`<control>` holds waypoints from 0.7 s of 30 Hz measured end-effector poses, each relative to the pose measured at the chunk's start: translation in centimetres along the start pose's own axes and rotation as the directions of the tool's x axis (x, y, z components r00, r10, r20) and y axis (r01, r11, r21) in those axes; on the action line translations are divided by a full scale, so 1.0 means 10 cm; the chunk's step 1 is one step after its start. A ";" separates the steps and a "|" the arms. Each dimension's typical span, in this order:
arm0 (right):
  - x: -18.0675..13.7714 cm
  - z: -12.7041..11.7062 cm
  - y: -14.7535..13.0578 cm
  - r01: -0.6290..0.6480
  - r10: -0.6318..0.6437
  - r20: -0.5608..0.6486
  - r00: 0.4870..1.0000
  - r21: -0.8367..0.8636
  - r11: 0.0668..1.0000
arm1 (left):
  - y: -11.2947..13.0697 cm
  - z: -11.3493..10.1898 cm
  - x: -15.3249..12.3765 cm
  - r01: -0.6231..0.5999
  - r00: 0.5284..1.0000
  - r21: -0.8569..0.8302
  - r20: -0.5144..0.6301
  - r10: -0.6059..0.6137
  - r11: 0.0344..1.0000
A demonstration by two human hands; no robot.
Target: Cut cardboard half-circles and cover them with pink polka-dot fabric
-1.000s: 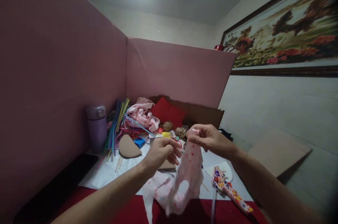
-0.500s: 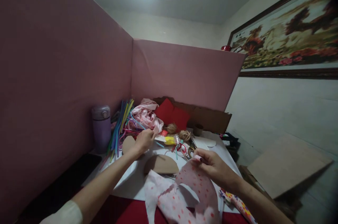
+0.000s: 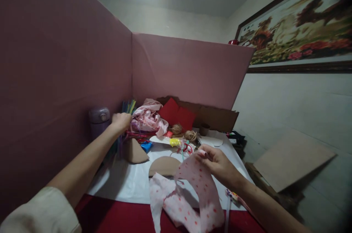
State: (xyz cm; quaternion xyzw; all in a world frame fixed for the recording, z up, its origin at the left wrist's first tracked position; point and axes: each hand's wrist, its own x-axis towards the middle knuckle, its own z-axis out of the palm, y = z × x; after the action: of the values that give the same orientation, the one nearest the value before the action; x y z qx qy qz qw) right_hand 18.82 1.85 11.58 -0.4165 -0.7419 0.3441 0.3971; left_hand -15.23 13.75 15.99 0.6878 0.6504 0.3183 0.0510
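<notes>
My right hand [image 3: 220,161] pinches the top of a piece of pink dotted cloth [image 3: 189,207]. The cloth hangs in a loop over the near table edge. My left hand [image 3: 121,122] is closed at the bundle of coloured sticks [image 3: 128,106], beside the purple bottle [image 3: 99,117]; whatever its fingers hold is hidden. Below that hand lies a fan-shaped cardboard piece [image 3: 135,151]. A half-round cardboard piece [image 3: 164,166] sits just behind the cloth.
Crumpled pink cloth [image 3: 148,115], red sheets [image 3: 177,115], twine balls [image 3: 190,136] and a yellow item [image 3: 174,142] crowd the back of the white-covered table [image 3: 129,185]. Pink panels [image 3: 187,71] stand left and behind. A flat board [image 3: 294,159] leans at the right.
My left hand has moved left and back, from above the table's middle to the coloured sticks. A blue stick seen beside it earlier no longer shows there. My right hand keeps its pinch on the cloth.
</notes>
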 end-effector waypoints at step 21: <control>0.13 0.06 -0.04 -0.208 0.180 0.245 0.953 0.098 0.973 | 1.16 0.08 -0.83 -0.118 0.972 -0.801 0.027 0.233 0.586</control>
State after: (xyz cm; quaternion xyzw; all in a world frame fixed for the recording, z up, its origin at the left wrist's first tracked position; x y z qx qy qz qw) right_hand 17.73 2.75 12.04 -0.4189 -0.7165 0.4730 0.2958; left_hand -4.44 4.63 17.92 0.6731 0.3652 0.5322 0.3611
